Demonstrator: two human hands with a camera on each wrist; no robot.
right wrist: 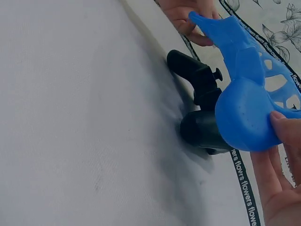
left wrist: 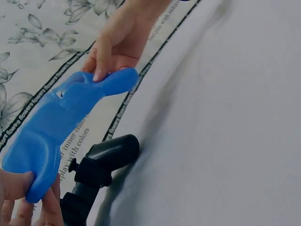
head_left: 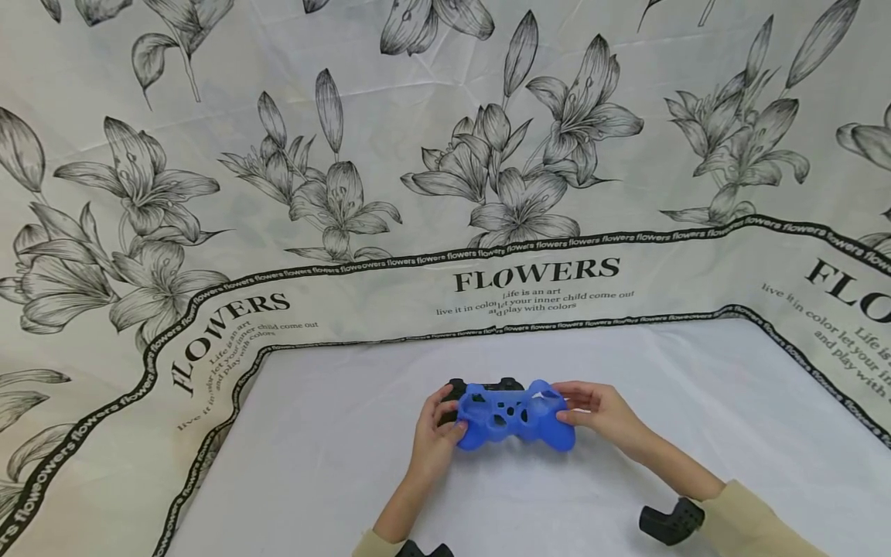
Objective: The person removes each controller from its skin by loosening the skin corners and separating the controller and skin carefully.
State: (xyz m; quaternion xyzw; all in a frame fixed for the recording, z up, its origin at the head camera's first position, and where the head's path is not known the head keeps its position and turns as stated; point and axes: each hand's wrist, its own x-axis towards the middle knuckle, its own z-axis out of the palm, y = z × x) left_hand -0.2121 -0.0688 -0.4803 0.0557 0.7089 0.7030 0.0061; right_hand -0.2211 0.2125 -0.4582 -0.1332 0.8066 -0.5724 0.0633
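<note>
Blue cover [head_left: 517, 418]: soft silicone by the look, matt with a faint sheen, smooth, thin enough to flex and show light through at the edges. Black controller [right wrist: 200, 108]: hard plastic, satin to slightly glossy on the grips, smooth. Worktop [head_left: 334, 464]: covered with plain white cloth, matt, fine weave, faint creases. Backdrop [head_left: 418, 155]: thin cream sheet with printed black lilies and lettering, matt, creased; paper or fabric, can't tell.

Silicone cover [head_left: 517, 415] was held above the table [head_left: 334, 464], left hand [head_left: 435, 439] at its left end, right hand [head_left: 604, 412] at its right. Game controller [head_left: 480, 386] lay just behind it, on the table. Backdrop cloth [head_left: 418, 155] stood behind.
</note>
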